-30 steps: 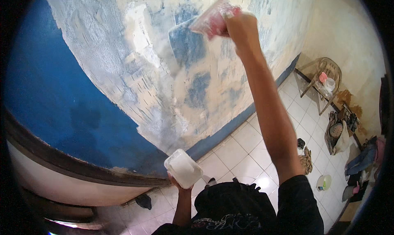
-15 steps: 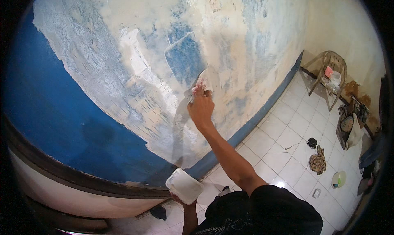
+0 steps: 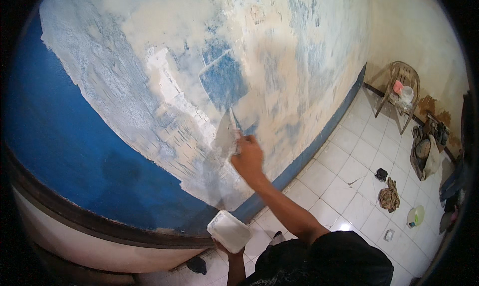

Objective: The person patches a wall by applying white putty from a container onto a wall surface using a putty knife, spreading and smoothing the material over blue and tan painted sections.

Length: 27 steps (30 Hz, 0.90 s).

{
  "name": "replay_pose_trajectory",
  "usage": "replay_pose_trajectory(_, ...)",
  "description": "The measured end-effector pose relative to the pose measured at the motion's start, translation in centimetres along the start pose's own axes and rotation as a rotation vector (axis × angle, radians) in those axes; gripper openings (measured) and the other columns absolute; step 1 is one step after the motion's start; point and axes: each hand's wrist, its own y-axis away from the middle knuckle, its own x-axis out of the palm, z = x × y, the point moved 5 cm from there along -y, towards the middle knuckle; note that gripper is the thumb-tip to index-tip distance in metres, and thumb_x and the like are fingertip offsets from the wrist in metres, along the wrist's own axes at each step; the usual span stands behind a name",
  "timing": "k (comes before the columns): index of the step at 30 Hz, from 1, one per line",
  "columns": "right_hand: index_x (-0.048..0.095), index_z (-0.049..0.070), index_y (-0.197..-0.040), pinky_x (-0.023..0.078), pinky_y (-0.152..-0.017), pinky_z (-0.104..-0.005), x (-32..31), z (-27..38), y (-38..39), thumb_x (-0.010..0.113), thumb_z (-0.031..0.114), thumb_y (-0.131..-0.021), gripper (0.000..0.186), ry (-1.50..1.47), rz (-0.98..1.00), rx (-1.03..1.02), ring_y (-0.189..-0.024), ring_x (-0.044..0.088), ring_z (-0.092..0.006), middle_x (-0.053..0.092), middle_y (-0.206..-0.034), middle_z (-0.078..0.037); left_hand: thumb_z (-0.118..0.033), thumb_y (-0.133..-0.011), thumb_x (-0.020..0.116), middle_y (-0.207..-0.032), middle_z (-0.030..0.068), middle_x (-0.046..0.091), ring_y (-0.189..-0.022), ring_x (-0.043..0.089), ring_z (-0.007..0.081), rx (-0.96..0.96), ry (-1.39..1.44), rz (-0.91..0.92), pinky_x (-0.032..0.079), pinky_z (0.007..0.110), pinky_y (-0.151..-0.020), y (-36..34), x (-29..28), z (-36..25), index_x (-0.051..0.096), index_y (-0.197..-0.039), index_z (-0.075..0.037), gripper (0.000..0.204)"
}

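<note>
My right hand (image 3: 249,157) is closed round a putty knife (image 3: 233,122), whose pale blade points up along the wall. The blade shows nearly edge-on, just below a bare blue patch, and I cannot tell whether it touches the surface. The wall (image 3: 279,61) is blue, largely covered with smeared white and cream filler. Low by the wall's foot, my left hand (image 3: 233,251) grips a white rectangular tub (image 3: 230,230) from beneath. Whitish material seems to lie in the tub. Most of the left fingers are hidden under it.
A dark ledge (image 3: 100,226) runs along the lower left wall. On the white tiled floor (image 3: 344,186) lie a crumpled brown cloth (image 3: 388,196), a small black thing (image 3: 381,174) and a pale green bowl (image 3: 415,216). A chair (image 3: 401,89) with small containers stands in the far corner, near piled bags (image 3: 426,148).
My right hand has come down the wall with the putty knife, whose blade has turned from broadside to nearly edge-on. The tub in my left hand sits slightly lower and further right.
</note>
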Motion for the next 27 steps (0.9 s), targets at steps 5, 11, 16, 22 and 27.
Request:
replay_pose_trajectory(5, 0.063, -0.001, -0.099, 0.052, -0.066, -0.0421, -6.9, -3.5, -6.8, 0.069, 0.006, -0.071, 0.029, -0.161, -0.035, 0.118, -0.079, 0.062, -0.0340, 0.063, -0.084, -0.017, -0.073, -0.085, 0.050, -0.153, 0.0052, 0.040, -0.137, 0.042, 0.0331, 0.029, -0.042, 0.040, 0.031, 0.061, -0.111, 0.2, -0.9, 0.2, 0.034, -0.151, -0.024, 0.084)
replay_pose_trajectory(11, 0.064, -0.003, -0.113, 0.051, -0.073, -0.0414, -4.5, 2.9, -10.5, 0.066, 0.004, -0.071, 0.043, 0.033, -0.305, -0.219, -0.087, 0.062, -0.0335, 0.067, -0.094, -0.021, -0.073, -0.086, 0.049, -0.154, 0.0058, 0.038, -0.139, 0.040, 0.0332, 0.058, -0.117, 0.071, 0.029, 0.061, -0.112, 0.5, -1.3, 0.4, 0.031, -0.153, -0.023, 0.085)
replay_pose_trajectory(16, 0.061, -0.012, -0.105, 0.049, -0.082, -0.0437, 1.5, 6.4, -10.2, 0.066, 0.000, -0.065, 0.042, 0.243, -0.382, -0.352, -0.089, 0.061, -0.0387, 0.066, -0.087, -0.023, -0.074, -0.086, 0.047, -0.155, 0.0056, 0.037, -0.139, 0.039, 0.0332, 0.077, -0.184, 0.079, 0.029, 0.061, -0.112, 0.9, 0.8, 0.2, 0.029, -0.153, -0.023, 0.087)
replay_pose_trajectory(22, 0.065, -0.007, -0.114, 0.050, -0.089, -0.0470, -0.7, 5.7, -6.2, 0.065, 0.002, -0.067, 0.048, 0.090, 0.056, -0.259, -0.101, 0.063, -0.0380, 0.067, -0.112, -0.026, -0.075, -0.087, 0.048, -0.151, 0.0049, 0.042, -0.137, 0.041, 0.0313, 0.024, 0.004, 0.026, 0.032, 0.057, -0.112, 1.3, -1.4, 0.9, 0.036, -0.150, -0.023, 0.082)
replay_pose_trajectory(27, 0.074, 0.000, -0.097, 0.055, -0.068, -0.0343, -9.8, 0.2, -9.2, 0.066, -0.005, -0.073, 0.026, -0.446, -0.205, -0.152, -0.079, 0.070, -0.0247, 0.072, -0.090, -0.015, -0.076, -0.087, 0.043, -0.155, 0.0032, 0.038, -0.140, 0.039, 0.0316, 0.081, 0.115, -0.068, 0.033, 0.060, -0.110, 0.4, -4.1, 1.8, 0.033, -0.152, -0.025, 0.083)
